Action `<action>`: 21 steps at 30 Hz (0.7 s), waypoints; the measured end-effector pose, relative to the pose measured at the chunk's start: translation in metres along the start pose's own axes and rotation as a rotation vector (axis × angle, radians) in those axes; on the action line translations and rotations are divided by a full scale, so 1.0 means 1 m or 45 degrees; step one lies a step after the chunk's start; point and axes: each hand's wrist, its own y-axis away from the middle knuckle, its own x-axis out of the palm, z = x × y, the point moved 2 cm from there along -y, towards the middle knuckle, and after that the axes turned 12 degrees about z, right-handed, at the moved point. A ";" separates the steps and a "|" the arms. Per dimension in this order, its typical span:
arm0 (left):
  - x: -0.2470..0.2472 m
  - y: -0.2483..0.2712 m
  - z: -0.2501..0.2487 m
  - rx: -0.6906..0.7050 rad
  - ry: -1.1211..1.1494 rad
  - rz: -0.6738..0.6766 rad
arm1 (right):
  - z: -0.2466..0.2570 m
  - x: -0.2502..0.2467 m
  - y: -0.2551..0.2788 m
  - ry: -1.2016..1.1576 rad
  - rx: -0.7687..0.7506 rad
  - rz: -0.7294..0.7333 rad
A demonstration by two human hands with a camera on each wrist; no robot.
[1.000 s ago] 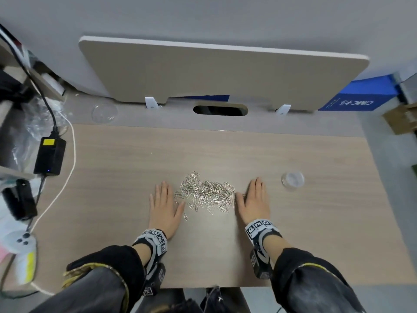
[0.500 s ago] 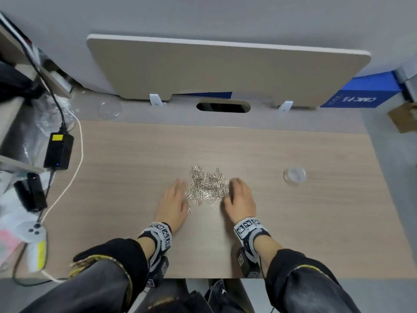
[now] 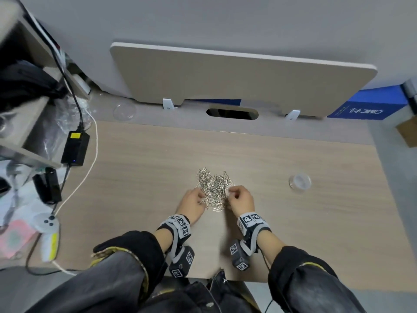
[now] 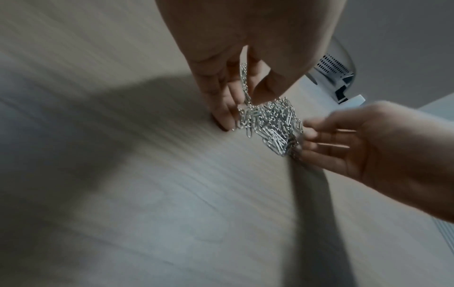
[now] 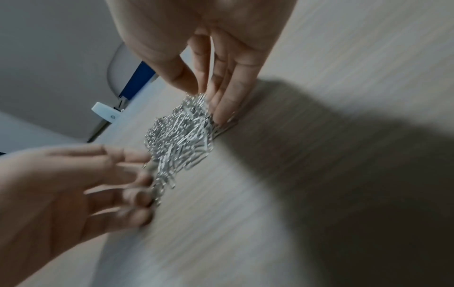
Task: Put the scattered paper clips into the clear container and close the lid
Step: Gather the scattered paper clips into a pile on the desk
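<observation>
A heap of silver paper clips (image 3: 214, 188) lies mid-desk, close to the front edge. My left hand (image 3: 198, 199) curls into its left side, and in the left wrist view clips (image 4: 275, 126) run up between thumb and fingers. From the other side my right hand (image 3: 232, 196) curls in, thumb and fingers closing on the clips (image 5: 181, 136). The small clear container (image 3: 299, 182) stands open on the desk, well to the right of both hands. A clear round lid (image 3: 124, 111) lies at the back left by the divider.
A black power adapter (image 3: 75, 147) and a white cable (image 3: 93, 154) lie at the desk's left edge, with cluttered gear beyond. A beige divider panel (image 3: 237, 80) and a cable slot (image 3: 232, 114) close the back. A blue box (image 3: 365, 107) sits back right.
Both hands have slid inward from flat on the desk, sweeping the spread clips into a tight heap. Their fingers have curled into it.
</observation>
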 end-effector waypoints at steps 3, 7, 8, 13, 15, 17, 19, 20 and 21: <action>-0.011 0.011 0.009 0.029 -0.192 0.128 | -0.010 -0.025 0.008 0.236 0.009 0.058; -0.004 0.021 0.010 0.181 -0.640 0.507 | -0.005 -0.021 0.025 0.795 0.011 0.533; 0.000 0.019 0.007 0.230 -0.681 0.534 | 0.000 -0.016 0.025 0.848 -0.015 0.583; 0.009 -0.002 -0.020 0.318 -0.737 0.423 | 0.030 0.005 0.014 0.797 -0.143 0.561; 0.004 -0.010 -0.027 0.310 -0.712 0.366 | 0.037 0.007 0.008 0.697 -0.165 0.509; -0.005 -0.015 -0.027 0.319 -0.586 0.284 | 0.038 0.002 0.004 0.592 -0.179 0.398; -0.014 -0.020 -0.018 0.300 -0.456 0.156 | 0.034 -0.009 0.002 0.521 -0.160 0.211; -0.020 -0.022 -0.013 0.252 -0.414 0.088 | 0.032 -0.015 0.001 0.486 -0.143 0.112; -0.025 -0.025 -0.009 0.196 -0.384 0.016 | 0.030 -0.021 -0.001 0.454 -0.124 0.031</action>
